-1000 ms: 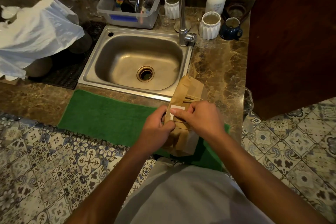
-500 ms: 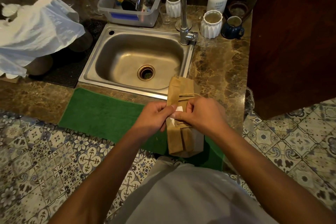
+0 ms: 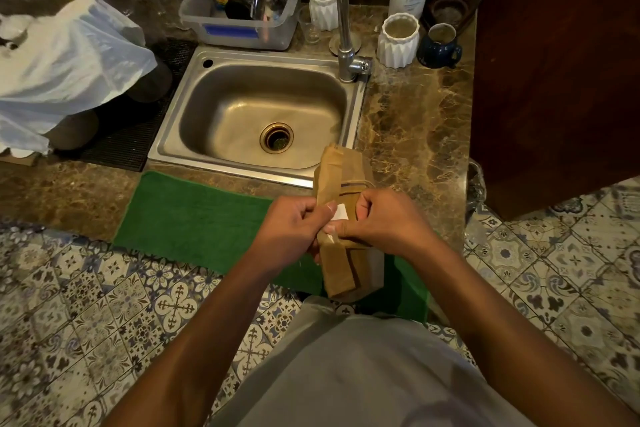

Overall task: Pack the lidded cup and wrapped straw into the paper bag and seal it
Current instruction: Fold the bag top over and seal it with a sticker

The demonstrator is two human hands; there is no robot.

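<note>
Both hands meet over the green mat [image 3: 194, 218]: left hand [image 3: 291, 232] and right hand [image 3: 388, 218] pinch a white sticker [image 3: 341, 212] against the folded paper bag [image 3: 341, 253], fingers curled around it. Beyond, a marble counter [image 3: 415, 128], an empty steel sink [image 3: 256, 114], then a clear tub [image 3: 239, 28] holding dark items.

My view: both forearms bare to elbows, no sleeves visible. Left hand [image 3: 291, 229], right hand [image 3: 388, 218] ungloved, no rings or watch. Plain grey garment [image 3: 363, 374] below.
</note>
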